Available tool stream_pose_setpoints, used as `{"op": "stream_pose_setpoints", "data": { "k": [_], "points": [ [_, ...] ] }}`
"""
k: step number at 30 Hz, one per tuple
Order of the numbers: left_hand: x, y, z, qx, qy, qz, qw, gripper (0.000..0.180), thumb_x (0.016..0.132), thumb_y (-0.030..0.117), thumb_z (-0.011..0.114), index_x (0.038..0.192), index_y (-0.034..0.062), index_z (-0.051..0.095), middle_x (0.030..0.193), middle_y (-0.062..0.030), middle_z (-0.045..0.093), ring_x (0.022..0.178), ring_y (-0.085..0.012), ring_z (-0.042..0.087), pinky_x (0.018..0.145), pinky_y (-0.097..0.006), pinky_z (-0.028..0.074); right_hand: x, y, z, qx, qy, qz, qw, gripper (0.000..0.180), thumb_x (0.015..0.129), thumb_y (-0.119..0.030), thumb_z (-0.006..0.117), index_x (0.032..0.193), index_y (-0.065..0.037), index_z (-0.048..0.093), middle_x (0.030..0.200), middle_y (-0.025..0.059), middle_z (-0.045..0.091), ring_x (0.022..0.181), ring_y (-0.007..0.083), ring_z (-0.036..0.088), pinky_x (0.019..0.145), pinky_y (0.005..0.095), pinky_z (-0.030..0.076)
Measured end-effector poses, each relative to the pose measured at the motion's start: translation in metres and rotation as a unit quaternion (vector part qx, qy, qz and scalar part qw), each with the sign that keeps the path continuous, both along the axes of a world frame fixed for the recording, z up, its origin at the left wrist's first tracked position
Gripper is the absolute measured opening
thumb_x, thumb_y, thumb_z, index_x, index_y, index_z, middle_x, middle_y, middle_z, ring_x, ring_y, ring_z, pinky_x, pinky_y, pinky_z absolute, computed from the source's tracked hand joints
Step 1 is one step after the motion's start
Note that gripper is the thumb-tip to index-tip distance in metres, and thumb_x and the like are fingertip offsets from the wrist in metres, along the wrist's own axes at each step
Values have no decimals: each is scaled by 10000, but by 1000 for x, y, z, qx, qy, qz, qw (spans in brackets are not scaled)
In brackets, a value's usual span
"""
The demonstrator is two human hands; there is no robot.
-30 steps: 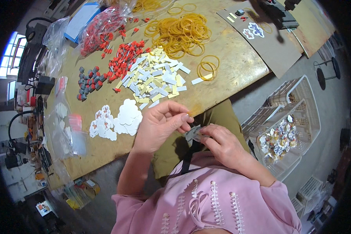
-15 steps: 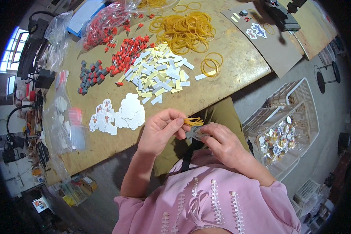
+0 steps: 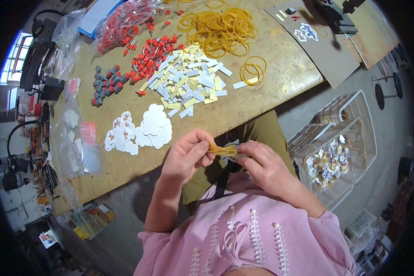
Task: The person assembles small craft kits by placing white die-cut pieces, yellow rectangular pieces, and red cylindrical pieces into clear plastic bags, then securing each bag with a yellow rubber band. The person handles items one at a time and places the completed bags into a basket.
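My left hand [image 3: 188,154] pinches a folded yellow rubber band [image 3: 223,149], whose loops stick out to the right between my hands. My right hand [image 3: 262,161] is closed on a small clear plastic bag [image 3: 232,157], partly hidden by its fingers. The band's right end reaches the bag and my right fingertips; whether it is inside cannot be made out. Both hands are above my lap at the table's near edge. White cloud-shaped cutouts [image 3: 154,128] and printed cutouts [image 3: 122,133] lie left of them.
On the table [image 3: 280,87] lie yellow and white strips [image 3: 191,80], red-tipped pieces [image 3: 152,57], grey-red blocks [image 3: 108,85], a heap of rubber bands [image 3: 221,30] and plastic bags [image 3: 89,152]. A plastic crate [image 3: 354,138] with filled packets [image 3: 331,161] stands at the right.
My left hand has shifted slightly left. The rubber band's loops now stretch across to my right fingertips and the bag. The right hand has barely moved.
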State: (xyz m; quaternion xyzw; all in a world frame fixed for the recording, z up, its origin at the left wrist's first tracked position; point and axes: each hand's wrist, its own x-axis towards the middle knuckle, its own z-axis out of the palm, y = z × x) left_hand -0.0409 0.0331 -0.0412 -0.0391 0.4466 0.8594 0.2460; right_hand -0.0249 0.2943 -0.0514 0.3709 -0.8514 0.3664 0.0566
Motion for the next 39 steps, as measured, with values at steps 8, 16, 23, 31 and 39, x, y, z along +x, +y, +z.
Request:
{"op": "stream_pose_setpoints", "data": {
  "k": [8,16,23,31,39],
  "points": [
    [13,9,10,42,-68,-33,996,119,1107,120,613,1155,18,649,928,-64,704,733,-69,619,676,-216,511,-2,-2,4,-38,-45,24,998,253,878,-71,705,1096,48,652,1342,243,618,1260,428,636,1054,488,560],
    [32,38,10,-275,135,82,948,149,964,-7,752,1103,20,704,927,-76,723,763,-150,680,693,-266,545,1,-7,3,-100,-101,41,989,265,898,-11,701,1157,44,681,1366,256,611,1230,431,649,1013,459,575],
    [31,37,12,-541,486,68,683,275,792,4,832,1046,88,767,953,-70,691,776,-260,653,674,-367,546,2,-7,8,-126,-160,34,978,283,883,41,735,1163,17,699,1336,223,639,1181,384,679,954,409,592],
    [34,11,31,-606,436,-205,633,258,853,279,774,1028,95,731,811,-86,683,742,-313,699,685,-436,556,7,-15,3,-114,-180,91,973,306,820,62,734,1121,16,705,1306,206,644,1160,385,675,947,422,593],
    [28,2,40,-572,372,-239,691,240,901,306,768,1063,130,745,791,-79,739,676,-284,733,599,-445,560,3,-17,7,-68,-154,108,980,288,810,0,728,1091,40,676,1264,224,648,1154,397,671,964,432,586]
  ]
}}
